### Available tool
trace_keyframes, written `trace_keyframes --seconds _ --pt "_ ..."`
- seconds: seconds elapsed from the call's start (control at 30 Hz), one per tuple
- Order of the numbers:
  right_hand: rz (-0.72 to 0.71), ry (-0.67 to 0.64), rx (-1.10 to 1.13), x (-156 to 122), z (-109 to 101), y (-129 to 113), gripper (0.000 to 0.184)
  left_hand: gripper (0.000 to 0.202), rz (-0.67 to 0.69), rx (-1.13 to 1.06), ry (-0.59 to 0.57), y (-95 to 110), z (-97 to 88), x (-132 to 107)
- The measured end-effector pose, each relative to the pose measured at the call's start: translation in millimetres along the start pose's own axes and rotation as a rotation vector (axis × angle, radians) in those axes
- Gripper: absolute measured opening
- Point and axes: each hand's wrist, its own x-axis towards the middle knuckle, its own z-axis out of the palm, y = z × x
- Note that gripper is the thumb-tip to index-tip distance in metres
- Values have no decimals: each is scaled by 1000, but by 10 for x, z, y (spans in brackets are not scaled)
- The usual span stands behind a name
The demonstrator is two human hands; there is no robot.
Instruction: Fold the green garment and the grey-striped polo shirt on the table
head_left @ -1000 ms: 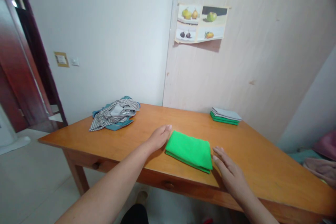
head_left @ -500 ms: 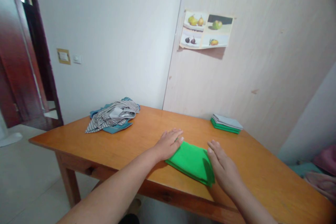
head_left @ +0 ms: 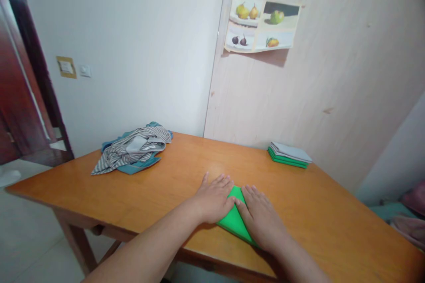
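A folded bright green cloth (head_left: 234,219) lies flat near the front edge of the wooden table (head_left: 186,159). My left hand (head_left: 215,197) rests on its left side with fingers stretched out. Across its right side lies my right hand (head_left: 260,216), palm down and fingers extended. The two thumbs nearly meet over the middle of the cloth. Both hands cover much of it, so its left and right edges are partly hidden.
Back left on the table is a crumpled heap of striped and blue clothes (head_left: 136,146). A neat stack of folded grey and green cloths (head_left: 289,155) sits at the back right, near the wall. A fruit picture sheet (head_left: 262,25) hangs above.
My right hand has moved left from beside the cloth onto its top. My left hand has turned flatter with fingers more spread. The view has shifted slightly.
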Motion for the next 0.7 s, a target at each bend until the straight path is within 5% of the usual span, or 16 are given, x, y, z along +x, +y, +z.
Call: trace_keyframes --seconds 0.4,0.7 --pt "37 -8 12 -26 -47 -139 73 64 -108 -16 -29 -7 7 -35" --pt "5 14 94 -8 -88 -146 71 66 -138 -85 64 -83 72 -47"
